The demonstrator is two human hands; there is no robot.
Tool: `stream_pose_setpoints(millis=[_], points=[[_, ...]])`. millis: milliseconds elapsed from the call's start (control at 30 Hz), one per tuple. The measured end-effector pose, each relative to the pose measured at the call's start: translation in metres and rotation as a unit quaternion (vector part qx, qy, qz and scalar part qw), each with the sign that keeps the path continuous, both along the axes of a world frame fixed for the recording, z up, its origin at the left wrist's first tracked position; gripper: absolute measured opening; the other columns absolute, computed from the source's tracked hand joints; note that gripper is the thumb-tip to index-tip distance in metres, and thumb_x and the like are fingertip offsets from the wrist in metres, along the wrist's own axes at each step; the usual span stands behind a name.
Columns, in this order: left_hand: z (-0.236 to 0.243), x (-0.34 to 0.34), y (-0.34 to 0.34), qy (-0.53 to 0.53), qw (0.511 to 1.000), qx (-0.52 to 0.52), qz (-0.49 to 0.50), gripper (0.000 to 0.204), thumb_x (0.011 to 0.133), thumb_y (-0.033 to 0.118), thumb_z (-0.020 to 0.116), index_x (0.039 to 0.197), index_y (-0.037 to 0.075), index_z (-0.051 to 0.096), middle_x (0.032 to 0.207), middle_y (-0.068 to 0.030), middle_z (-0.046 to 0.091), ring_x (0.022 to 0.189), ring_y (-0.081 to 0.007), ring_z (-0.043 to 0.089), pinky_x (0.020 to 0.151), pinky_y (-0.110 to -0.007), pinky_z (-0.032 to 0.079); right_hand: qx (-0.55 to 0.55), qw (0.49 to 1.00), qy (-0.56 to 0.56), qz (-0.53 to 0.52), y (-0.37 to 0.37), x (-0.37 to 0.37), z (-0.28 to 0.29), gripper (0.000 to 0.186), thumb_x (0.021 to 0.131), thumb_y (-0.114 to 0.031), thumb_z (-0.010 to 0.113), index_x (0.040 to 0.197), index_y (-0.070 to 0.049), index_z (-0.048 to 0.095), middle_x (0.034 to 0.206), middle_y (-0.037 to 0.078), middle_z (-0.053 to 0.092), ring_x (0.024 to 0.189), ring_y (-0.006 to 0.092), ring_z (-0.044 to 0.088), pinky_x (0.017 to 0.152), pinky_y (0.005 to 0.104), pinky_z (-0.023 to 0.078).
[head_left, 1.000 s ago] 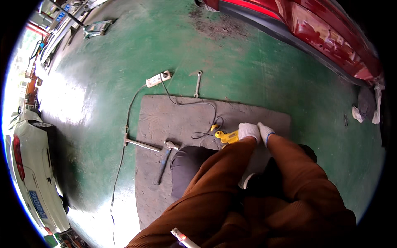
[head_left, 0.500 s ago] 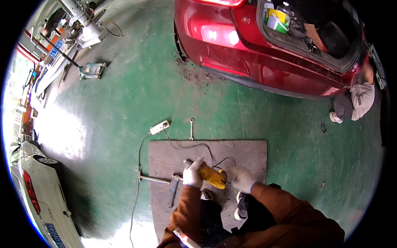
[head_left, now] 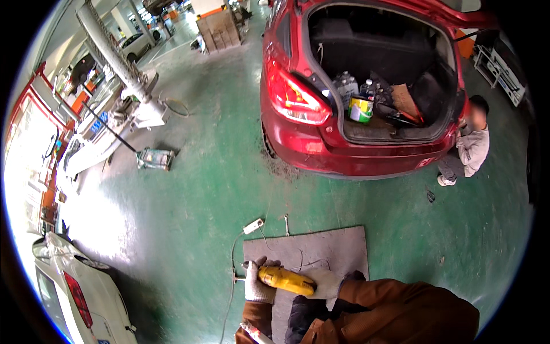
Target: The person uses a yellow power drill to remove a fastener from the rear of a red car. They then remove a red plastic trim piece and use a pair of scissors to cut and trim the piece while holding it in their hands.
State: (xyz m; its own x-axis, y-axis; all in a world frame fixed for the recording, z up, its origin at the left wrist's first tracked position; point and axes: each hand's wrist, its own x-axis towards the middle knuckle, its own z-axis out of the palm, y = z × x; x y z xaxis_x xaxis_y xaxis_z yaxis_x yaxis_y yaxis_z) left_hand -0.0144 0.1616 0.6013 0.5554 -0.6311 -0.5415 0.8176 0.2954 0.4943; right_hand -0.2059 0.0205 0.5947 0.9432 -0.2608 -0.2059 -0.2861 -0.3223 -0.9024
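My left hand [head_left: 259, 286], in a white work glove with a greyed palm side, is closed around the dark front end of a yellow corded power tool [head_left: 287, 280]. The tool lies nearly level, its yellow body pointing right. At its rear end is my gloved right hand [head_left: 325, 284], blurred, with its fingers not distinguishable. A thin dark cable [head_left: 301, 255] loops over the grey mat [head_left: 344, 246] beyond the tool. Just left of my left hand, part of a metal T-bar [head_left: 239, 279] shows at the mat's edge.
A white power strip [head_left: 253, 226] and a combination wrench [head_left: 287, 225] lie beyond the mat. Ahead stands a red car [head_left: 355, 160], its trunk open with bottles and a tub inside. A person [head_left: 472, 146] crouches at its right. Left are a floor jack [head_left: 156, 159] and a white car [head_left: 86, 292].
The view has tilted up, showing more of the red car and its trunk. My right hand, apart from the tool before, is now at its rear end. The tool has swung closer to level.
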Motion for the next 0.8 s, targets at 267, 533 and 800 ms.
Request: stream_pose_setpoints(millis=[267,533,800], points=[[0.077,0.052,-0.114,-0.022,0.989,-0.101,-0.106,0.048,0.102,0.042,0.071,0.121,-0.001,0.057,0.100,-0.0159,0.070,0.096,-0.0362,0.069,0.095,-0.055,0.056,0.038,0.979,-0.002,-0.198,-0.029,0.030,0.107,0.064,0.080,-0.021,0.083,0.139,-0.007,0.063,0.120,0.019,0.074,0.114,0.0373,0.071,0.099,0.0432,0.055],[0.125,0.108,-0.261,-0.077,0.971,-0.046,-0.220,0.055,0.100,0.046,0.073,0.124,0.001,0.054,0.102,-0.0147,0.066,0.100,-0.0364,0.067,0.102,-0.057,0.053,0.019,0.953,-0.084,-0.291,-0.133,0.077,0.115,0.061,0.077,-0.019,0.083,0.133,-0.002,0.063,0.119,0.024,0.071,0.113,0.0422,0.068,0.095,0.0442,0.055],[0.171,0.164,-0.386,-0.075,0.947,-0.004,-0.312,0.044,0.102,0.037,0.070,0.124,0.001,0.056,0.106,-0.0162,0.069,0.105,-0.0385,0.068,0.100,-0.054,0.055,0.057,0.925,-0.117,-0.358,-0.217,0.134,0.116,0.068,0.082,-0.010,0.080,0.144,-0.002,0.054,0.124,0.018,0.070,0.116,0.0308,0.071,0.097,0.0400,0.056]])
